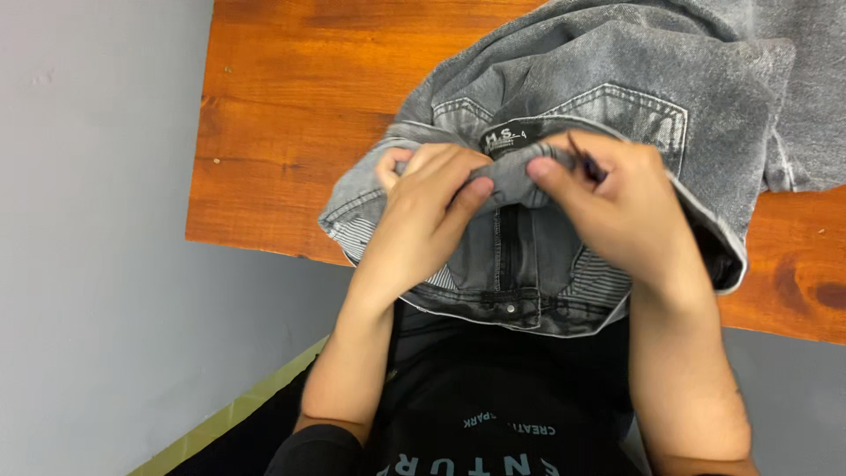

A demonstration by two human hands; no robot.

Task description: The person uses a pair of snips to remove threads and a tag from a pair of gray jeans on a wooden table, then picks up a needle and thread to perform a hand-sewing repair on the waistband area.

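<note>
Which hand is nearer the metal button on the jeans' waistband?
Left. The left hand sits just up-left of the button; the right hand is farther, up-right.

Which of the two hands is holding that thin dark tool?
The right hand: a thin dark tool pokes out between its fingers. The left hand only pinches the grey jeans waistband, with no tool in it.

the jeans (617, 97) run off the top and right edges, their legs unseen
</note>
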